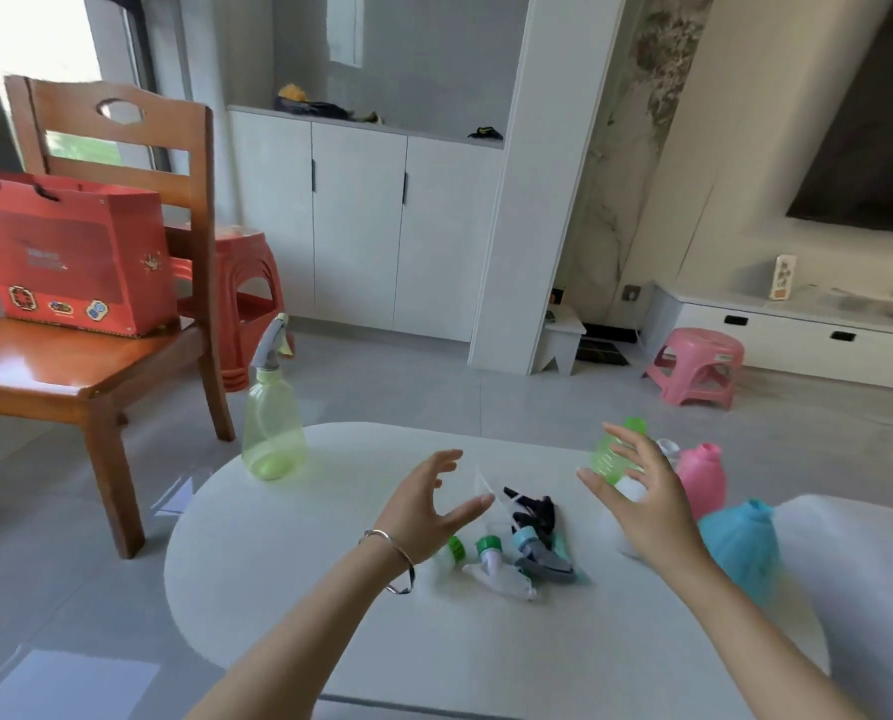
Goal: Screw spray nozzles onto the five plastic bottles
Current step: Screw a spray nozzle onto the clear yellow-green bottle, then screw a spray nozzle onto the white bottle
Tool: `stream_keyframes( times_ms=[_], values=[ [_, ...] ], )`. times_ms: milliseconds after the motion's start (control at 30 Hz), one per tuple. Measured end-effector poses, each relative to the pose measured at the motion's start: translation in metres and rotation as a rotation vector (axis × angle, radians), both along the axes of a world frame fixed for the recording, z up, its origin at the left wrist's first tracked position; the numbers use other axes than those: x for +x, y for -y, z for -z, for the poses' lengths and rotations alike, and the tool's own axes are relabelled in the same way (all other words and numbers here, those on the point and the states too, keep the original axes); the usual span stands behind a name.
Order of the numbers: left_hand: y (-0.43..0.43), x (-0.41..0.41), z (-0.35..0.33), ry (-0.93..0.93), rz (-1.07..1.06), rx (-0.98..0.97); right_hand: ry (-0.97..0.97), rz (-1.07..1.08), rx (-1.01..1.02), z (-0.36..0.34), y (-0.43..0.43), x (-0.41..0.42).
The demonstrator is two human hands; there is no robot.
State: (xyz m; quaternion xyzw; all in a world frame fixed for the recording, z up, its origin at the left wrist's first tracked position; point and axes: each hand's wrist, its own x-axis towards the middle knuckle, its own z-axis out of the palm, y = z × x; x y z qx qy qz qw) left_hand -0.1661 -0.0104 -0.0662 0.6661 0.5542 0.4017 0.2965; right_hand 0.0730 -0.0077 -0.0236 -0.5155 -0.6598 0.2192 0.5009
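One pale green bottle (273, 433) stands finished at the counter's (288, 589) far left edge, grey nozzle already on. By my read, four remain. Both hands hover empty, fingers spread: left hand (428, 511) above the loose nozzles (517, 543) heaped mid-counter, right hand (641, 504) just in front of a capless green bottle (610, 454).

Next move, I judge: take that green bottle, pick one nozzle from the heap, feed its dip tube into the neck, twist the collar down.

Pink bottle (701, 478) and blue bottle (740, 543) stand near right, necks open. A white bottle (631, 493) sits mostly hidden behind my right hand. Nozzles lie tangled; collars green, blue, dark.
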Motion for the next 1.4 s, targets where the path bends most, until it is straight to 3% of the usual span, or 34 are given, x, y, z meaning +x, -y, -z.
stream_keyframes(
  times_ms=[267, 467, 867, 1100, 1233, 1400],
  values=[
    [-0.012, 0.129, 0.003, 0.04, 0.136, -0.075, -0.012, 0.239, 0.116, 0.023, 0.015, 0.094],
    [-0.036, 0.181, 0.011, -0.004, 0.193, -0.05, -0.281, 0.103, -0.102, 0.031, 0.0, 0.106],
    [-0.092, 0.229, 0.038, -0.205, 0.136, -0.023, -0.419, 0.044, -0.179, 0.05, -0.016, 0.115],
    [-0.082, 0.207, 0.028, 0.034, 0.14, 0.113, -0.406, 0.034, -0.144, 0.045, -0.015, 0.107],
    [-0.067, 0.153, 0.001, 0.166, 0.092, 0.145, -0.397, 0.006, -0.156, 0.044, -0.013, 0.09],
    [-0.035, 0.07, -0.007, 0.19, 0.019, 0.118, -0.332, -0.087, -0.226, 0.044, -0.014, 0.049]
  ],
)
